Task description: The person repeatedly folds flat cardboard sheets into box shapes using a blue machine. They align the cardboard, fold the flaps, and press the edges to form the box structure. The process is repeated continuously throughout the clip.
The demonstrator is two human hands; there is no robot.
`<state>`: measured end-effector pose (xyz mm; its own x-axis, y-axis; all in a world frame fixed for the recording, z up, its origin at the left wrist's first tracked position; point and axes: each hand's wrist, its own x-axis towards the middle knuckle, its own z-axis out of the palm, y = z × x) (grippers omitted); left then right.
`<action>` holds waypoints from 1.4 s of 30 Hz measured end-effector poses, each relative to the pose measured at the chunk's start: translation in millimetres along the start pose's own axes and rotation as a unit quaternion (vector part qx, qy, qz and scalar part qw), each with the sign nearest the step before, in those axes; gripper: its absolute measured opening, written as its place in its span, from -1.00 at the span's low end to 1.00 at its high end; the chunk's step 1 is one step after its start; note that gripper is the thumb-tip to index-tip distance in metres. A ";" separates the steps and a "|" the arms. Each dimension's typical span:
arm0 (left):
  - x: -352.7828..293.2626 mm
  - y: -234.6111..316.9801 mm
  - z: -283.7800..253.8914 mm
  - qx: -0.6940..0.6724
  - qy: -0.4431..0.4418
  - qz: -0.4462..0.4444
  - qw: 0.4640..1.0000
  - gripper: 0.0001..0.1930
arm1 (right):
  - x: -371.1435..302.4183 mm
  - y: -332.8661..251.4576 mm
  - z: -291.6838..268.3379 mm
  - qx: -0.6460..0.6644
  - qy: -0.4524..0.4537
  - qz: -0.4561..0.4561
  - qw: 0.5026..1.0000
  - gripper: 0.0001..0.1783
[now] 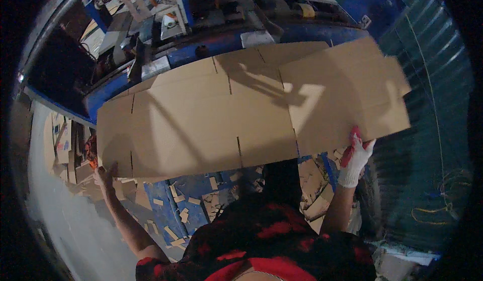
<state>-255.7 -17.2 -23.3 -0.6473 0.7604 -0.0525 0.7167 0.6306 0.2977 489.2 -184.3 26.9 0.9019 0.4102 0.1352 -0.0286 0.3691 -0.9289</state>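
A long flat cardboard box blank (216, 120) with short slots cut into both long edges spans the view in front of me. My left hand (104, 175), bare, is closed on its near left corner. Near the blank's right end, my right hand (358, 157) grips the near edge. That hand wears a white knitted glove with red on the palm and fingers. The far edge of the blank overlaps the front of a blue machine (191, 54). Shadows fall across the cardboard, which hides part of the machine.
Cardboard offcuts (183, 213) litter the blue surface and floor below the blank. At the left, more cardboard scraps (63, 140) are piled up. Metal parts (173, 24) stand on the machine at the back. A green corrugated wall (427, 145) with hanging cords rises on the right.
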 end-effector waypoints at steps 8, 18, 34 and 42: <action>-110.6 52.4 -43.2 -0.559 0.082 0.235 0.791 -0.34 | -91.7 -9.3 75.7 -0.535 -0.545 -0.351 0.541 -0.27; -151.0 192.9 22.4 -0.203 0.007 0.494 0.845 -0.27 | -17.7 49.0 166.2 -0.562 -0.546 -0.411 0.467 -0.33; 20.5 377.2 77.1 0.020 0.179 0.463 0.868 -0.48 | 90.3 137.4 359.4 -0.547 -0.412 -0.546 0.483 -0.48; 43.1 417.2 77.3 -0.146 -0.010 0.514 0.845 -0.50 | 139.6 154.6 388.4 -0.549 -0.374 -0.468 0.583 -0.58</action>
<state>35.4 290.7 25.0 0.2845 0.8879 0.3615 0.8010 -0.4273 0.4193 443.3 253.9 35.9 -0.1510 0.8586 0.4900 0.9885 0.1354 0.0674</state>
